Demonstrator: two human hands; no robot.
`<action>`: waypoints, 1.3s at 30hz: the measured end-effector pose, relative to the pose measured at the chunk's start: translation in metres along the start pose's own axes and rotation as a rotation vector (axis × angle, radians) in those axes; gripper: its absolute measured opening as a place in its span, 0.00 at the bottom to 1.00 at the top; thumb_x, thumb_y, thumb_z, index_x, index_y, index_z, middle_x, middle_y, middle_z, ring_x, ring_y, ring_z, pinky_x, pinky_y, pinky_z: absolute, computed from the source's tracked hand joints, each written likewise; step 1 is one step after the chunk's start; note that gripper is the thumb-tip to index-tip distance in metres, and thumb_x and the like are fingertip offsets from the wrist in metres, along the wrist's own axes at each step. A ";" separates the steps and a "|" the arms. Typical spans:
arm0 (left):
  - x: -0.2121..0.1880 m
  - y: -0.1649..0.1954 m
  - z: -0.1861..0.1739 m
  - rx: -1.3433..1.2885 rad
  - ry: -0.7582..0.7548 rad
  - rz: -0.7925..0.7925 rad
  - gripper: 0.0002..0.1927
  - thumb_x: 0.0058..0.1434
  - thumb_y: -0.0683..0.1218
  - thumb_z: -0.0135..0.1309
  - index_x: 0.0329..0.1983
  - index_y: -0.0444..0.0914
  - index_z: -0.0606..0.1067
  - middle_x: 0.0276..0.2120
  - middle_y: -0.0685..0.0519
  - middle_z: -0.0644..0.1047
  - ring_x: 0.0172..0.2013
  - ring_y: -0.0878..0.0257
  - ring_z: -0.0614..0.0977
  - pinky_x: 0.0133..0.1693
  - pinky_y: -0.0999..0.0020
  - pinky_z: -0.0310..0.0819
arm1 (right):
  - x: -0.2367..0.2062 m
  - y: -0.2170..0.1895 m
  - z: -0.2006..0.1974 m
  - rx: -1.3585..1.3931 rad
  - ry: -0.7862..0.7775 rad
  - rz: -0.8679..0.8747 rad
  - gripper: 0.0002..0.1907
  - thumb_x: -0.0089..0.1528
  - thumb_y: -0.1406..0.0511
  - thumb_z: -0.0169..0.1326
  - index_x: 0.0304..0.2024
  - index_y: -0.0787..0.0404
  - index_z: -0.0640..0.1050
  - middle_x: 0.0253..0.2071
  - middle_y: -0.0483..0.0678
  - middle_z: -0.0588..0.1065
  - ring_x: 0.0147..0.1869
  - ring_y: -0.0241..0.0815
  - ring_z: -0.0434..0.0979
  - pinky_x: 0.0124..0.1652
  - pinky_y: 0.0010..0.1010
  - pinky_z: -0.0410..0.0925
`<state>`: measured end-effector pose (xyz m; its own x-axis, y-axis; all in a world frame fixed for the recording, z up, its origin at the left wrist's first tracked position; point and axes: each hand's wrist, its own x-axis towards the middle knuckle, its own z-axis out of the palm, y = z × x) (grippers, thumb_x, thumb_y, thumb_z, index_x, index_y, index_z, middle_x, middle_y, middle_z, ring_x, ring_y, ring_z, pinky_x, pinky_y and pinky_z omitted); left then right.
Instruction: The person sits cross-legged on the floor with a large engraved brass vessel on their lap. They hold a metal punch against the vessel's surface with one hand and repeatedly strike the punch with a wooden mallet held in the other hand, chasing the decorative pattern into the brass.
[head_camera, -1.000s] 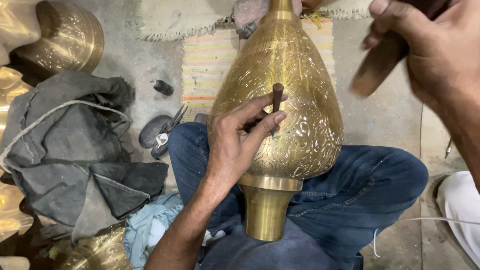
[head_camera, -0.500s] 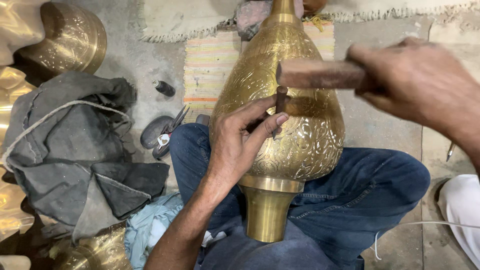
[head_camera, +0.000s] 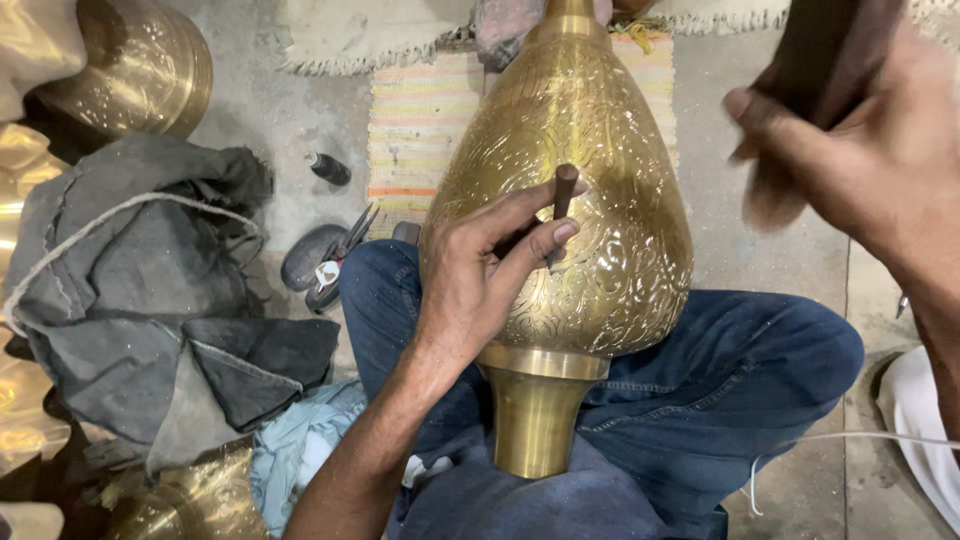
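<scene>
Both hands busy: right hand (head_camera: 870, 150) raised again, mallet (head_camera: 800, 90) perhaps.

a metalwork workshop: engraved brass vase (head_camera: 590, 200), brass vessels (head_camera: 140, 65), bare concrete floor (head_camera: 290, 130)

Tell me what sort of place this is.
Probably a metal engraver's floor workshop: an engraved brass vase lies across the lap, the left hand holds a chisel to it, and more brassware sits nearby.

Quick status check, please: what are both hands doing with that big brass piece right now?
Left hand pinches a dark punch, tip against the engraved brass vase lying across the lap. Right hand raised, gripping a wooden-handled striker, blurred. Nothing between them.
</scene>
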<state>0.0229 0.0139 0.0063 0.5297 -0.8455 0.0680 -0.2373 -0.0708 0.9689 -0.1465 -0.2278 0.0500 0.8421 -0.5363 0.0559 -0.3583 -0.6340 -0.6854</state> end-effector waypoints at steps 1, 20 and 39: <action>0.001 0.000 0.000 0.048 0.010 0.040 0.19 0.67 0.48 0.59 0.57 0.33 0.78 0.44 0.47 0.85 0.37 0.66 0.88 0.38 0.72 0.86 | -0.001 -0.001 -0.001 0.126 -0.032 0.143 0.05 0.68 0.64 0.60 0.43 0.58 0.77 0.34 0.51 0.79 0.34 0.43 0.81 0.33 0.34 0.73; 0.002 0.003 -0.003 0.026 -0.024 0.049 0.19 0.68 0.46 0.59 0.58 0.32 0.78 0.42 0.48 0.85 0.37 0.65 0.87 0.39 0.71 0.84 | -0.011 -0.019 0.004 -0.421 -0.141 -0.009 0.16 0.60 0.68 0.63 0.49 0.60 0.73 0.36 0.52 0.78 0.39 0.50 0.83 0.39 0.40 0.77; 0.007 -0.019 -0.010 0.149 -0.256 0.209 0.18 0.64 0.51 0.63 0.55 0.42 0.80 0.52 0.49 0.84 0.44 0.62 0.89 0.45 0.64 0.90 | -0.069 0.017 0.066 -0.548 0.049 0.030 0.17 0.59 0.69 0.64 0.45 0.62 0.71 0.36 0.56 0.76 0.43 0.58 0.79 0.42 0.49 0.72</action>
<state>0.0395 0.0145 -0.0097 0.2406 -0.9537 0.1807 -0.4446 0.0571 0.8939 -0.1847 -0.1647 -0.0138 0.8134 -0.5755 0.0846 -0.5502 -0.8084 -0.2095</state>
